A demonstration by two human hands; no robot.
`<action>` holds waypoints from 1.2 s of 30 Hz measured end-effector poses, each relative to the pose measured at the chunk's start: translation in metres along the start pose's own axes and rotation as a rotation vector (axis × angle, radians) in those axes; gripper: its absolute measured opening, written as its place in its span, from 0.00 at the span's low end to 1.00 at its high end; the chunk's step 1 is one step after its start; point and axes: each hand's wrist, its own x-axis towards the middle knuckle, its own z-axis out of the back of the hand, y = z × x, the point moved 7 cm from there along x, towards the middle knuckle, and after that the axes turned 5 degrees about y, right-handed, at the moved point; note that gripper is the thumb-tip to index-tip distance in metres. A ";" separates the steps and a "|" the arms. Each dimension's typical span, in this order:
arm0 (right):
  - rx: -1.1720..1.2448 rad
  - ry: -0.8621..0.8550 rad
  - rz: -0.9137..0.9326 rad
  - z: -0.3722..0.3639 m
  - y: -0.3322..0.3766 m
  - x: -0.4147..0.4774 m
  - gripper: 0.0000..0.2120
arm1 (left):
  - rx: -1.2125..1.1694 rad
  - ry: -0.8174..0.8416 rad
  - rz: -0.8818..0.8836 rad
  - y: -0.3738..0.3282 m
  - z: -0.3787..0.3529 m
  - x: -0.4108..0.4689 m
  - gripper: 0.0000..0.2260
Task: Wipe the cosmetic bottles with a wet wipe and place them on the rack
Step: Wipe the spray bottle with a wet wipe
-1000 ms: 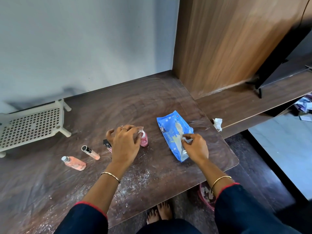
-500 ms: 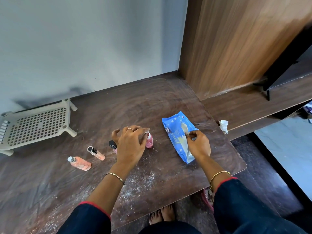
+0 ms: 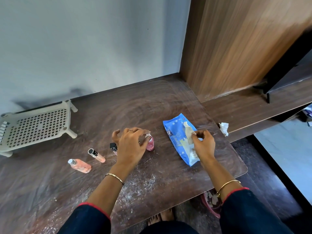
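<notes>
text check | blue wipes pack [image 3: 174, 130], right of centre: dark lettering along its left edge and a small round badge at the far corner, both too blurred to read | pink bottle [image 3: 150, 144], peach bottle [image 3: 81, 165], tube [image 3: 97, 155] to the left: nothing legible

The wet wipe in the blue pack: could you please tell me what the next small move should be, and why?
Probably the right hand should draw the wipe fully out of the blue pack. It pinches the wipe, which is only partly out of the opening, while the left hand holds the pink bottle upright by its cap.
</notes>
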 end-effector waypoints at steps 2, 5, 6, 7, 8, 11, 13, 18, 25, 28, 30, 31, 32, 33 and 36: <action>0.032 -0.011 0.009 0.006 0.004 0.001 0.03 | -0.010 0.004 0.004 0.000 0.000 0.001 0.07; 0.044 0.030 0.010 0.009 0.007 0.007 0.03 | 0.008 -0.003 0.006 -0.001 0.001 0.001 0.07; 0.061 0.064 0.000 0.008 0.007 0.009 0.03 | 0.011 -0.005 0.006 -0.001 0.001 0.001 0.07; 0.079 0.108 -0.018 0.006 0.006 0.010 0.02 | 0.012 -0.007 0.007 -0.001 0.001 0.000 0.07; 0.100 0.155 -0.046 0.003 0.004 0.012 0.03 | 0.013 -0.009 0.009 -0.002 0.001 0.000 0.07; 0.159 0.237 -0.127 -0.004 -0.004 0.011 0.04 | 0.011 -0.017 0.008 -0.002 0.001 0.001 0.06; 0.168 0.245 -0.139 -0.006 -0.004 0.011 0.04 | 0.014 -0.014 0.013 -0.002 0.000 0.001 0.06; 0.277 0.211 -0.213 0.000 -0.007 0.014 0.06 | 0.043 -0.002 0.023 -0.002 -0.001 0.002 0.07; 0.788 0.081 -0.460 0.009 -0.006 0.015 0.11 | 0.047 -0.004 0.016 -0.004 0.002 0.004 0.09; 0.972 0.110 -0.521 0.005 0.000 0.011 0.11 | 0.070 0.007 0.026 -0.002 0.003 0.005 0.10; 1.070 0.162 -0.526 0.003 0.005 0.007 0.11 | 0.080 0.015 0.024 -0.003 0.002 0.006 0.09; 1.104 0.194 -0.522 0.002 0.008 0.006 0.11 | 0.084 0.016 0.023 -0.003 0.001 0.006 0.08; 1.119 0.226 -0.515 0.002 0.011 0.005 0.11 | 0.088 0.012 0.022 -0.004 0.000 0.007 0.08; 1.115 0.254 -0.504 0.002 0.013 0.005 0.11 | 0.096 0.003 0.020 -0.005 0.000 0.007 0.08; 0.979 0.287 -0.487 0.001 0.017 0.006 0.10 | 0.115 -0.025 -0.001 -0.006 0.001 0.007 0.07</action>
